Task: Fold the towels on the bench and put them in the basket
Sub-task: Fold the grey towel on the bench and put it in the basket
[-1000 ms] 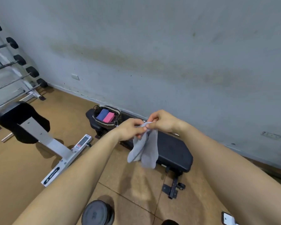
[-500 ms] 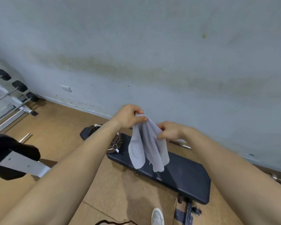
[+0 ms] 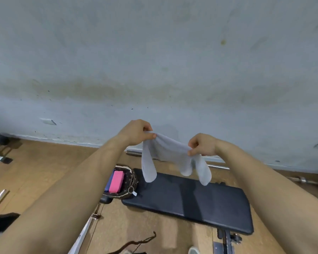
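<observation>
The pale wall [image 3: 154, 61] fills most of my view, with the brown floor [image 3: 35, 171] below it and the dark padded tabletop [image 3: 191, 200] running from centre to right. The grey towel [image 3: 165, 147] is in the air above the far edge of that tabletop, stretched by its top edge between both hands, with loose ends drooping at each side and not touching the pad. At the left end of the tabletop sits the basket [image 3: 131, 177], which already holds a folded pink towel [image 3: 116, 181] and, just to its left, a blue towel [image 3: 108, 182]. My left hand [image 3: 135, 132] pinches the left end of the grey towel and my right hand [image 3: 204, 144] pinches the right end. The fingers [image 3: 192, 143] of each are clamped on the cloth. I judge this to be the start of the fold on what looks like the last towel, since I see none lying on the tabletop. The next move calls for finding true corners, because the cloth is bunched in both grips. Then I would bring the two ends together evenly, or lay it flat on the pad, before carrying it left to the basket.
</observation>
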Tool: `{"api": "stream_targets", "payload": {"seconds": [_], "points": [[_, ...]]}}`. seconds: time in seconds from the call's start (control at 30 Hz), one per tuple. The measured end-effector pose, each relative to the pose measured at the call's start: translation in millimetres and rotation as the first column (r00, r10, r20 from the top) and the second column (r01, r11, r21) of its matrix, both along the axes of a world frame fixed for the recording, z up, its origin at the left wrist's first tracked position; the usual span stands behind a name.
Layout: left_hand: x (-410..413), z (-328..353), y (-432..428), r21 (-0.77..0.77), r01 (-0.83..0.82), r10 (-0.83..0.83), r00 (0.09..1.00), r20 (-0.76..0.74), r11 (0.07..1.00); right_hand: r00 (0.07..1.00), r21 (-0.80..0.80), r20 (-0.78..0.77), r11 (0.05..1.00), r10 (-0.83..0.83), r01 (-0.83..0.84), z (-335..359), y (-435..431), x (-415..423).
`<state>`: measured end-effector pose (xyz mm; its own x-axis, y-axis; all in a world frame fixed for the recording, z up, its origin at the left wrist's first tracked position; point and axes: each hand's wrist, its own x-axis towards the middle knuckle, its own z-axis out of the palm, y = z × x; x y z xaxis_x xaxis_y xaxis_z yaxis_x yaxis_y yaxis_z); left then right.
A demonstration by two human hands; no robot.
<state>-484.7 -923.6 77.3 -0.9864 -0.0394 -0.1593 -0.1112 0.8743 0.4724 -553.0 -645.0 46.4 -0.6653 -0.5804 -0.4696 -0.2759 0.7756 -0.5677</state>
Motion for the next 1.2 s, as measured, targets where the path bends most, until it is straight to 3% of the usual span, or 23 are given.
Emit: {"api": "stream_targets", "payload": {"seconds": [0.07, 0.23, 0.4, 0.6, 0.8, 1.0, 1.13, 1.2], "points": [[-8.6, -9.2, -11.8, -0.003, 0.079, -0.079, 0.996, 0.035, 0.997, 0.991, 0.018, -0.105, 0.996, -0.086, 0.088, -3.2, -6.1, 6.8], [-9.6, -43.6, -38.9, -0.034, 0.297, -0.285, 0.937, 0.203, 0.954, 0.939, 0.053, -0.205, 0.955, -0.277, 0.293, -18.6, -16.9, 50.5], [7.9, -77.8, -51.5, -0.042, 0.384, -0.362, 0.896, 0.258, 0.922, 0.939, 0.125, -0.219, 0.946, -0.267, 0.298, -29.9, -33.2, 101.4], [25.7, -104.1, -44.0, -0.021, 0.456, -0.409, 0.816, 0.408, 0.89, 0.949, 0.129, -0.112, 0.942, -0.296, 0.309, -48.3, -16.0, 131.5], [41.5, -143.2, -24.3, -0.036, 0.434, -0.332, 0.737, 0.589, 0.9, 0.947, 0.227, 0.13, 0.938, -0.295, 0.262, -85.2, 26.2, 131.4], [27.6, -259.0, -2.4, -0.038, 0.34, -0.25, 0.758, 0.603, 0.94, 0.941, 0.424, 0.192, 0.888, -0.278, 0.176, -192.0, 58.8, 93.7], [-13.7, -379.3, 14.9, -0.137, 0.328, -0.222, 0.84, 0.495, 0.935, 0.975, 0.559, 0.006, 0.809, -0.223, 0.182, -308.0, 62.9, 33.4], [-39.3, -437.9, 20.4, -0.193, 0.271, -0.178, 0.901, 0.395, 0.943, 0.961, 0.585, -0.16, 0.763, -0.225, 0.276, -367.6, 58.5, 4.9]]}}
